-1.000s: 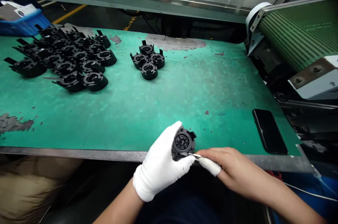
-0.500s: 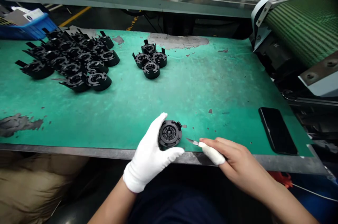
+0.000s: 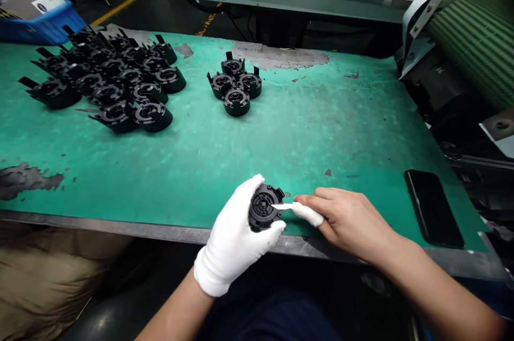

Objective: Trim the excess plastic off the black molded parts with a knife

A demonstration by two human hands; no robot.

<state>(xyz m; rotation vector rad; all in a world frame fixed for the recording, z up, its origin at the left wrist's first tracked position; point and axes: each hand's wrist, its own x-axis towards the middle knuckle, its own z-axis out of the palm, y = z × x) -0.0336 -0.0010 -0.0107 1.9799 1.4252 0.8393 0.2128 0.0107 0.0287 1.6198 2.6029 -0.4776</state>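
Note:
My left hand (image 3: 236, 231), in a white glove, is closed around a round black plastic part (image 3: 263, 218) close to the table's front edge. The part's ribbed, ringed face is turned up toward me. In my bare right hand (image 3: 345, 218), whose thumb wears a white cover, a small pointed knife (image 3: 284, 206) is pinched. Its blade reaches over the right half of the part's face, with the tip near the centre. Whether the blade touches the plastic I cannot tell. The knife's handle is hidden in my fingers.
Many similar black parts (image 3: 150, 116) stand clustered at the left, and a small group (image 3: 236, 103) sits mid-table. A phone (image 3: 433, 207) lies at the right. A blue bin (image 3: 52, 25) is at the far left; a green conveyor belt (image 3: 474, 36) rises at the right.
The knife has moved left from beside the part to over its face. My left hand still grips the part, its thumb now closer in. The view has shifted slightly.

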